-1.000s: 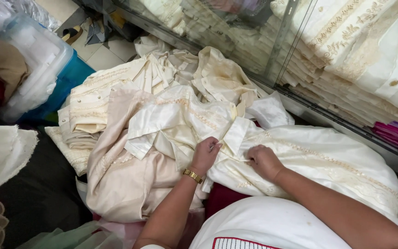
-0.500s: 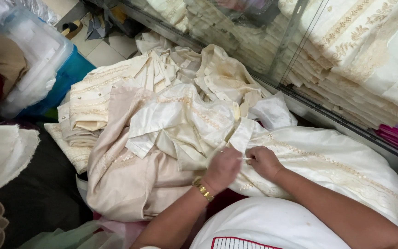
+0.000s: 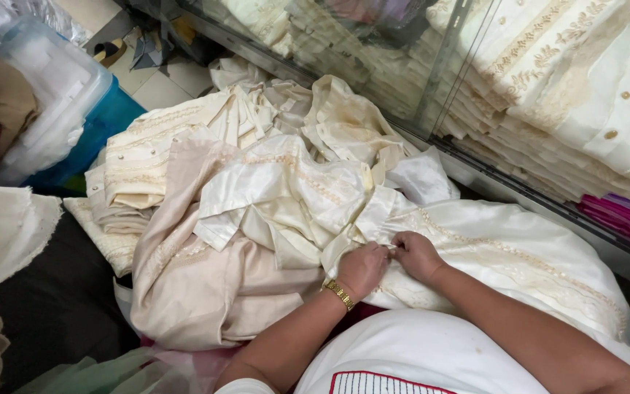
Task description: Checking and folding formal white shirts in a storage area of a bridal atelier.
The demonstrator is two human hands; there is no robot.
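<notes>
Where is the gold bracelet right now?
The gold bracelet sits on the wrist of the left hand, low in the middle of the head view, just below the cream shirt that both hands pinch.

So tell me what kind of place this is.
Probably a clothing shop or tailor's stockroom. Folded embroidered cream shirts are stacked behind a glass case, more cream garments lie heaped in front, and both hands, left hand and right hand, pinch one garment's edge.

Tiled floor (image 3: 156,89) bears a blue bin (image 3: 100,117) and sandal (image 3: 111,51).
</notes>
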